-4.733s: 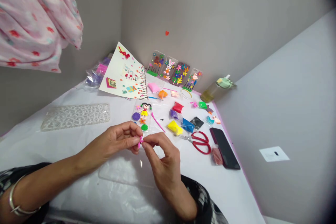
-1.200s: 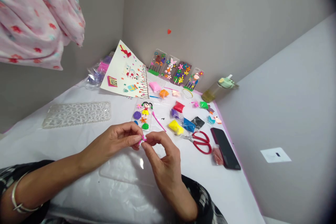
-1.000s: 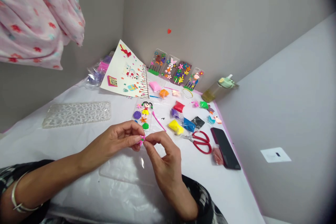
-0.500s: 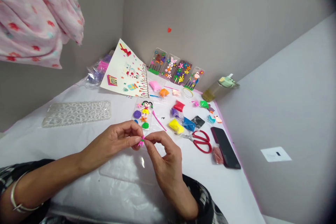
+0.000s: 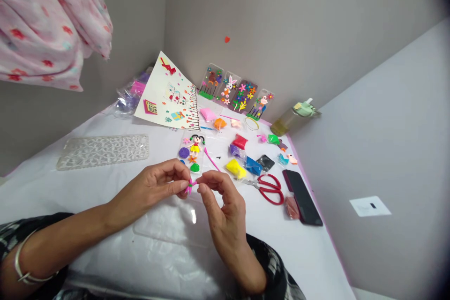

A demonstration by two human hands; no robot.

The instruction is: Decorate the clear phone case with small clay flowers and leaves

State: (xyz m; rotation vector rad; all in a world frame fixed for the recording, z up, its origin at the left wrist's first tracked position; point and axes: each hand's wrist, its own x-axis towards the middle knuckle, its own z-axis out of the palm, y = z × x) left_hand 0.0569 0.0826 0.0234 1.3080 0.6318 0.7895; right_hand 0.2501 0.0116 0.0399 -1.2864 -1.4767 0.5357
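Observation:
Between thumb and fingers, my left hand (image 5: 162, 183) pinches a small pink clay flower (image 5: 190, 186) with a green centre. My right hand (image 5: 223, 211) is just to its right, thumb and forefinger a little apart beside a pink petal; whether a fingertip touches it I cannot tell. Beyond the hands lies a clear phone case (image 5: 199, 167) bearing a clay girl (image 5: 196, 146) in a yellow skirt and several clay shapes. A pink clay tool (image 5: 211, 159) rests to the right of it. Under my hands is a clear plastic sheet (image 5: 165, 227).
Wrapped clay packs, among them a yellow one (image 5: 235, 168), lie right of centre near red-handled scissors (image 5: 270, 190) and a black phone (image 5: 303, 199). Decorated phone cases (image 5: 229, 89) lean on the wall by a bottle (image 5: 291, 117). A patterned clear tray (image 5: 103, 151) lies left.
My right hand's thumb and forefinger have parted and drawn slightly right, off the flower's middle. The left hand keeps its pinch, almost unmoved.

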